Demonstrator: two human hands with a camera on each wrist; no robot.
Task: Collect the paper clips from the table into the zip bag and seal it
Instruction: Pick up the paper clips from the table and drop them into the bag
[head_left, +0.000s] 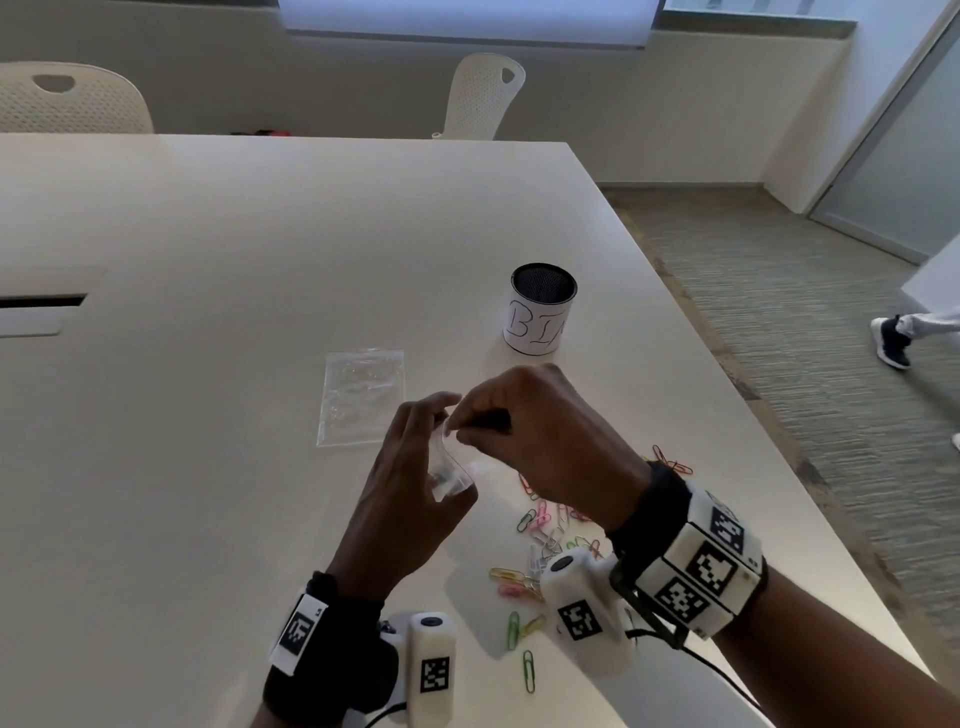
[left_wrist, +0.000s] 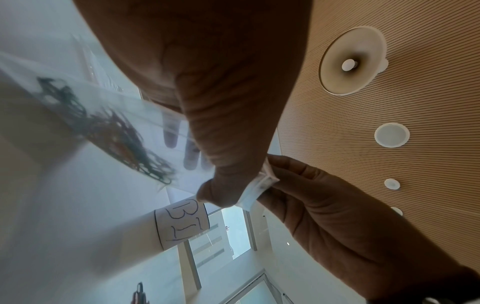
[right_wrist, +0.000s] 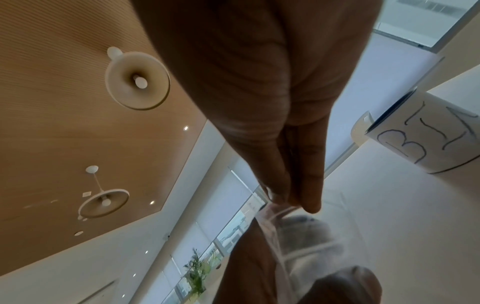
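Both hands hold a small clear zip bag (head_left: 453, 470) just above the table. My left hand (head_left: 441, 441) grips its side, thumb in front and fingers behind the plastic (left_wrist: 170, 131). My right hand (head_left: 462, 431) pinches the bag's top edge (left_wrist: 259, 185) between thumb and fingertips (right_wrist: 309, 203). A dark tangle of clips (left_wrist: 111, 127) shows through the bag; I cannot tell whether it lies inside or behind. Several coloured paper clips (head_left: 545, 530) lie loose on the table under my right wrist, and more (head_left: 519, 629) are nearer the front edge.
A second clear zip bag (head_left: 363, 397) lies flat on the white table (head_left: 208, 260) beyond my left hand. A cup labelled BIN (head_left: 540, 312) stands behind the hands. The table's right edge runs close by. A person's foot (head_left: 891, 340) is on the floor at right.
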